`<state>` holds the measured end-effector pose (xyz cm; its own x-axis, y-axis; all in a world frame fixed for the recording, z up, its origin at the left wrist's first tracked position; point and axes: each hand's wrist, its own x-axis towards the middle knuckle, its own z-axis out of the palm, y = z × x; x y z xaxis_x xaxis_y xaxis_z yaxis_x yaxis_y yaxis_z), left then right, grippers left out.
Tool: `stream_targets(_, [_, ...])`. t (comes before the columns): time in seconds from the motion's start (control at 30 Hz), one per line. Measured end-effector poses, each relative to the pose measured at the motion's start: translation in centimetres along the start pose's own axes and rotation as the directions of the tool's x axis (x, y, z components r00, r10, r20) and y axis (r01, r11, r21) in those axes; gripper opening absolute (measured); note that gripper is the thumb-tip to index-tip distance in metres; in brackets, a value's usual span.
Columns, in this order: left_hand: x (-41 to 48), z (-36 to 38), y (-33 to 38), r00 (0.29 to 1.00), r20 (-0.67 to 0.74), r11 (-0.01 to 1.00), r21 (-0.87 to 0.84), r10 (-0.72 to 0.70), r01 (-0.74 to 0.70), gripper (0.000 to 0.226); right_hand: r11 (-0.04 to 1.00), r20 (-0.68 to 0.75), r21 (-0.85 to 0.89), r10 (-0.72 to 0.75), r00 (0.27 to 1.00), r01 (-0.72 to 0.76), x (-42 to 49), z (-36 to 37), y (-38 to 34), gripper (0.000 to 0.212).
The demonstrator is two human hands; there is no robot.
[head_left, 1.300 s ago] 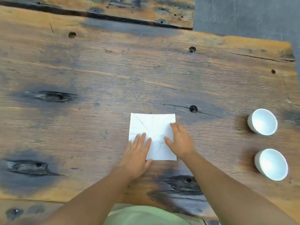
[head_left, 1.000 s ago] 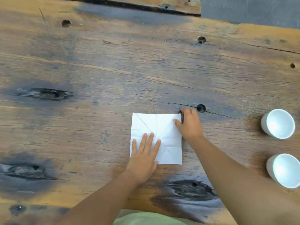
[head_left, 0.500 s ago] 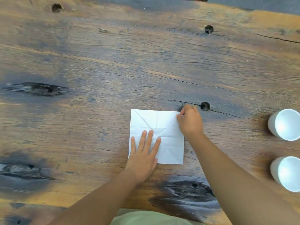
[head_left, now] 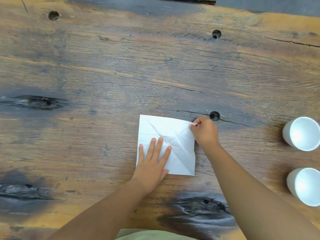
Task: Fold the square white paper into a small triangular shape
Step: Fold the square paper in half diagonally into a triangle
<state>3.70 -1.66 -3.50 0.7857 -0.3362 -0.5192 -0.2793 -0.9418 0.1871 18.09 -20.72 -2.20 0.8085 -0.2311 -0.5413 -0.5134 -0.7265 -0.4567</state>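
The square white paper (head_left: pixel 174 135) lies on the wooden table (head_left: pixel 121 75), marked with diagonal and straight creases. My left hand (head_left: pixel 152 163) rests flat on its near left part, fingers spread, pinning it down. My right hand (head_left: pixel 205 131) pinches the paper's far right corner between thumb and fingers, and that corner is lifted slightly off the wood.
Two white cups (head_left: pixel 302 133) (head_left: pixel 304 186) stand at the right edge of the view. The tabletop has round holes, one (head_left: pixel 214 116) just beyond my right hand, and dark knots. A grey floor (head_left: pixel 268 4) shows past the far right edge.
My right hand moved from the paper's middle right to its far right corner, pinched it and raised it a little. My left hand stayed flat on the paper.
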Motion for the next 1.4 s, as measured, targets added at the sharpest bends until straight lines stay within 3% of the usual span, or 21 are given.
stream_targets(0.37, [0.9, -1.0, -0.1, 1.000, 0.005, 1.000, 0.007, 0.008, -0.008, 0.079, 0.949, -0.042, 0.306, -0.073, 0.996, 0.082, -0.4, -0.8, -0.3, 0.020])
stream_targets(0.7, [0.7, -3.0, -0.2, 0.998, 0.062, 0.999, -0.051, 0.015, -0.011, 0.079, 0.884, 0.001, 0.416, -0.232, 0.973, 0.211, -6.0, -1.5, -2.6, 0.013])
stream_targets(1.13, [-7.2, 2.4, -4.6, 0.999, 0.011, 0.996, -0.077, -0.036, 0.037, 0.086, 0.920, 0.172, 0.197, -0.373, 0.912, 0.339, -12.0, 5.4, -3.7, 0.009])
stream_targets(1.3, [-10.1, 4.2, -5.8, 0.998, -0.058, 0.997, -0.077, -0.025, 0.020, 0.086, 0.881, 0.238, 0.063, -0.470, 0.850, 0.469, -13.1, 7.8, -3.2, 0.004])
stream_targets(1.4, [-10.9, 4.6, -6.2, 0.995, -0.096, 0.998, -0.069, -0.017, 0.010, 0.088, 0.844, 0.324, -0.057, -0.489, 0.810, 0.533, -13.8, 8.9, -2.7, 0.025])
